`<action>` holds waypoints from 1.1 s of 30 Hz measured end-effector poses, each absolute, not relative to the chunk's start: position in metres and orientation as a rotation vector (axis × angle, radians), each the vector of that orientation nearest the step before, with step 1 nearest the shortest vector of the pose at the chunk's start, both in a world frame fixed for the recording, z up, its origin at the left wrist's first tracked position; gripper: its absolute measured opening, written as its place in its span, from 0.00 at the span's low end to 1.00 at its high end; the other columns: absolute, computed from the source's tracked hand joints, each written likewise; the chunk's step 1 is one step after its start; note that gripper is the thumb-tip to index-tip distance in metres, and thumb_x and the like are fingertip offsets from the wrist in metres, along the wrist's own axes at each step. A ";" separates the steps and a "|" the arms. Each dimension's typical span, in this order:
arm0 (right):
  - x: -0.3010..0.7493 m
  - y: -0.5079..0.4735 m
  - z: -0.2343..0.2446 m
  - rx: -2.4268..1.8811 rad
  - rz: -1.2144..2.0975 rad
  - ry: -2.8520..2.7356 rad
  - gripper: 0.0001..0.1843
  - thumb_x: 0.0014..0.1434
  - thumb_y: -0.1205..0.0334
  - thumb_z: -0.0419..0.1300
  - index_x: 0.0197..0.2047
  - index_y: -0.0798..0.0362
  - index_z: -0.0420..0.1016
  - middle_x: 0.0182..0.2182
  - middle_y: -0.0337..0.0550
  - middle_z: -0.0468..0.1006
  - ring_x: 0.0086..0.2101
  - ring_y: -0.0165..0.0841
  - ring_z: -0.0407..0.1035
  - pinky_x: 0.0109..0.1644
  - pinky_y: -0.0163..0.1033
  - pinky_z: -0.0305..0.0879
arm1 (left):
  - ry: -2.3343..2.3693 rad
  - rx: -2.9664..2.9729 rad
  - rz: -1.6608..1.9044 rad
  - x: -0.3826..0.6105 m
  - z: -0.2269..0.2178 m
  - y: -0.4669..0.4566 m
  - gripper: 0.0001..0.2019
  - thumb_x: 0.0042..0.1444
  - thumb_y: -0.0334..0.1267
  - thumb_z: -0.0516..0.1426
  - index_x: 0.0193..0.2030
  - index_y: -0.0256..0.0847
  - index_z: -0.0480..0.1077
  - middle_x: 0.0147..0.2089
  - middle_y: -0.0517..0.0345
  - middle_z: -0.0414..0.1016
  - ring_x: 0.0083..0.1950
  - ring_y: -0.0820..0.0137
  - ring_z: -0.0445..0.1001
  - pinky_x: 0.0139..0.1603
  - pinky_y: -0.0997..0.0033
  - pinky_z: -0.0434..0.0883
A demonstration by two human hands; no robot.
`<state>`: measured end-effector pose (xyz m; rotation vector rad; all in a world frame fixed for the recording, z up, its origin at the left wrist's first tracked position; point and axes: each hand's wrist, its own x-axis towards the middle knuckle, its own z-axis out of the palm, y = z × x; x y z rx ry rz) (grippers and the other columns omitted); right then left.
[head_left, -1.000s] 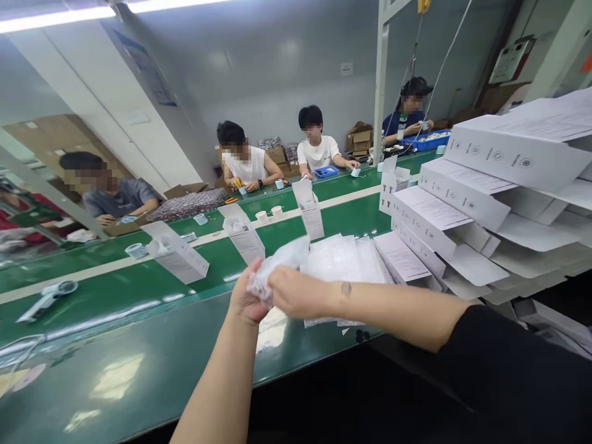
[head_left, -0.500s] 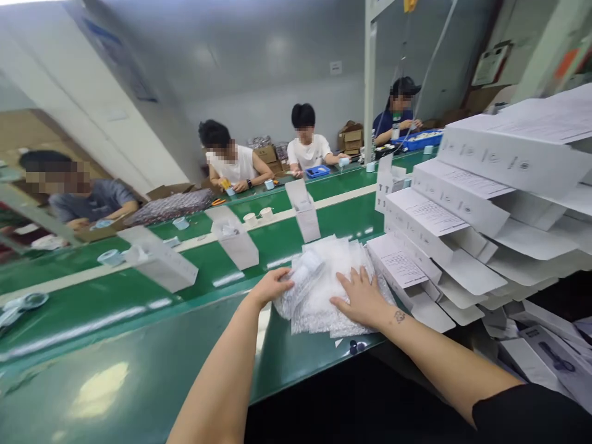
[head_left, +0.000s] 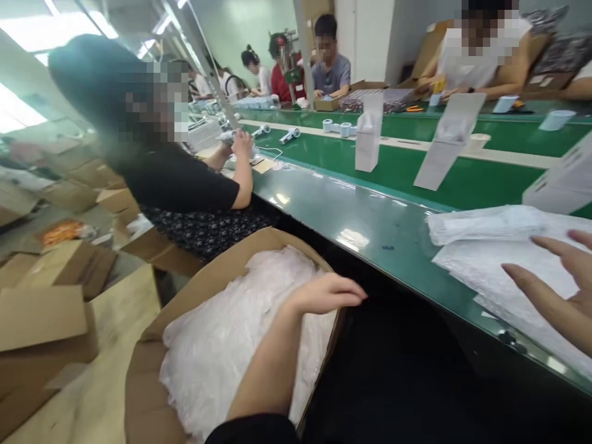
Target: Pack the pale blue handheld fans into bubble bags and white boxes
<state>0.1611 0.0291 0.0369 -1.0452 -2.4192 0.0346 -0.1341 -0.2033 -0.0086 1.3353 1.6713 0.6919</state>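
My left hand (head_left: 326,293) hangs over the right edge of a large cardboard box (head_left: 222,271), its fingers stretched out and nothing visible in them. Crumpled clear plastic bags (head_left: 240,333) fill that box. At the right edge of the view, my right hand (head_left: 559,287) is spread open just above a stack of bubble-wrap bags (head_left: 467,262) on the bench. On top of the stack lies a rolled bubble-wrap bag (head_left: 485,223) with a pale item inside, too veiled to name. Part of my right hand is cut off by the frame.
Upright white boxes (head_left: 367,142) with raised flaps stand along the green conveyor (head_left: 398,169). A co-worker in black (head_left: 185,176) works close by on the left. Opened cartons (head_left: 46,308) crowd the floor there. Other people sit across the line.
The view has swung left, bringing the box of bags into sight. My left hand has let go of the bubble-wrapped item and moved over the box. My right hand stays near the stack.
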 end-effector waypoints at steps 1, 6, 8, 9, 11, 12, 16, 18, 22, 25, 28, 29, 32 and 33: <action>0.147 0.014 0.038 -0.906 0.144 -2.470 0.37 0.60 0.33 0.45 0.59 0.53 0.68 0.59 0.60 0.65 0.59 0.52 0.61 0.58 0.59 0.63 | 1.876 1.058 0.666 -0.156 -0.017 -0.243 0.12 0.51 0.44 0.62 0.42 0.45 0.77 0.44 0.57 0.80 0.47 0.65 0.76 0.50 0.70 0.71; 0.067 -0.075 0.012 -0.133 0.940 -2.914 0.22 0.63 0.48 0.54 0.59 0.44 0.69 0.56 0.45 0.72 0.52 0.40 0.70 0.56 0.46 0.68 | 2.624 0.278 0.685 -0.248 -0.096 -0.342 0.19 0.49 0.34 0.58 0.50 0.37 0.71 0.51 0.41 0.75 0.56 0.52 0.70 0.55 0.54 0.66; 0.040 -0.106 -0.004 0.108 1.219 -3.024 0.21 0.64 0.53 0.54 0.58 0.47 0.70 0.53 0.46 0.74 0.51 0.38 0.71 0.56 0.42 0.68 | 2.712 0.220 0.704 -0.259 -0.133 -0.339 0.26 0.46 0.31 0.59 0.55 0.37 0.67 0.61 0.40 0.67 0.65 0.50 0.61 0.61 0.52 0.60; 0.029 -0.118 -0.011 0.204 1.324 -3.052 0.20 0.64 0.54 0.55 0.57 0.48 0.71 0.51 0.46 0.75 0.50 0.37 0.71 0.55 0.41 0.68 | 2.734 0.208 0.719 -0.260 -0.149 -0.335 0.28 0.44 0.30 0.60 0.56 0.39 0.66 0.64 0.41 0.63 0.68 0.49 0.55 0.63 0.51 0.57; 0.013 -0.135 -0.023 0.319 1.464 -3.089 0.18 0.63 0.57 0.55 0.55 0.48 0.73 0.49 0.46 0.76 0.49 0.37 0.72 0.55 0.41 0.68 | 2.748 0.197 0.758 -0.258 -0.177 -0.325 0.25 0.44 0.29 0.60 0.53 0.40 0.69 0.67 0.42 0.59 0.72 0.47 0.45 0.66 0.46 0.50; 0.008 -0.140 -0.027 0.329 1.503 -3.105 0.18 0.62 0.57 0.56 0.55 0.48 0.73 0.49 0.46 0.76 0.49 0.38 0.71 0.55 0.41 0.68 | 2.744 0.197 0.784 -0.257 -0.187 -0.323 0.20 0.45 0.29 0.60 0.48 0.40 0.71 0.66 0.41 0.60 0.72 0.46 0.42 0.66 0.44 0.48; -0.008 -0.138 -0.047 0.113 1.623 -3.092 0.17 0.62 0.57 0.56 0.52 0.50 0.75 0.46 0.46 0.78 0.47 0.39 0.72 0.54 0.45 0.68 | 2.667 0.268 0.979 -0.257 -0.196 -0.328 0.05 0.54 0.32 0.54 0.36 0.40 0.72 0.57 0.42 0.71 0.71 0.51 0.49 0.66 0.47 0.48; -0.024 -0.130 -0.059 -0.121 1.680 -2.959 0.19 0.62 0.55 0.55 0.53 0.52 0.73 0.47 0.48 0.77 0.46 0.39 0.73 0.52 0.46 0.69 | 2.585 0.315 1.123 -0.256 -0.184 -0.334 0.07 0.58 0.37 0.52 0.37 0.42 0.71 0.50 0.47 0.75 0.65 0.56 0.61 0.62 0.53 0.57; -0.077 -0.122 -0.075 -0.409 1.657 -2.624 0.47 0.53 0.48 0.64 0.69 0.54 0.50 0.67 0.55 0.54 0.64 0.44 0.53 0.64 0.50 0.56 | 2.324 0.457 1.398 -0.236 -0.141 -0.344 0.16 0.59 0.50 0.50 0.39 0.41 0.71 0.39 0.54 0.77 0.45 0.63 0.73 0.49 0.64 0.68; -0.108 -0.130 -0.076 -0.274 1.952 -2.500 0.45 0.49 0.45 0.66 0.65 0.57 0.59 0.63 0.57 0.61 0.61 0.46 0.58 0.63 0.49 0.58 | 1.970 0.576 1.609 -0.221 -0.115 -0.350 0.19 0.56 0.54 0.55 0.38 0.39 0.72 0.36 0.52 0.77 0.39 0.66 0.74 0.45 0.66 0.70; -0.112 -0.137 -0.073 -0.265 2.134 -2.249 0.26 0.58 0.43 0.58 0.46 0.59 0.73 0.44 0.52 0.77 0.43 0.39 0.72 0.50 0.45 0.68 | 1.871 0.470 1.656 -0.220 -0.120 -0.355 0.24 0.55 0.58 0.54 0.43 0.37 0.71 0.41 0.46 0.77 0.43 0.62 0.75 0.47 0.62 0.70; -0.109 -0.136 -0.072 -0.328 2.089 -2.175 0.24 0.59 0.44 0.57 0.44 0.58 0.73 0.41 0.49 0.77 0.40 0.37 0.72 0.47 0.44 0.69 | 1.943 0.401 1.611 -0.221 -0.129 -0.356 0.24 0.54 0.58 0.55 0.45 0.37 0.70 0.45 0.45 0.76 0.47 0.60 0.75 0.50 0.60 0.69; -0.091 -0.120 -0.066 -0.541 1.856 -2.099 0.23 0.59 0.48 0.58 0.52 0.54 0.67 0.42 0.45 0.76 0.37 0.34 0.71 0.42 0.40 0.69 | 2.144 0.255 1.446 -0.216 -0.167 -0.358 0.26 0.39 0.48 0.67 0.45 0.39 0.71 0.53 0.44 0.74 0.59 0.54 0.68 0.61 0.56 0.62; -0.085 -0.113 -0.064 -0.589 1.786 -2.125 0.25 0.59 0.50 0.57 0.57 0.54 0.63 0.42 0.45 0.75 0.36 0.33 0.70 0.41 0.40 0.69 | 2.168 0.236 1.410 -0.211 -0.179 -0.358 0.25 0.35 0.44 0.68 0.41 0.40 0.72 0.52 0.44 0.75 0.60 0.52 0.68 0.62 0.55 0.60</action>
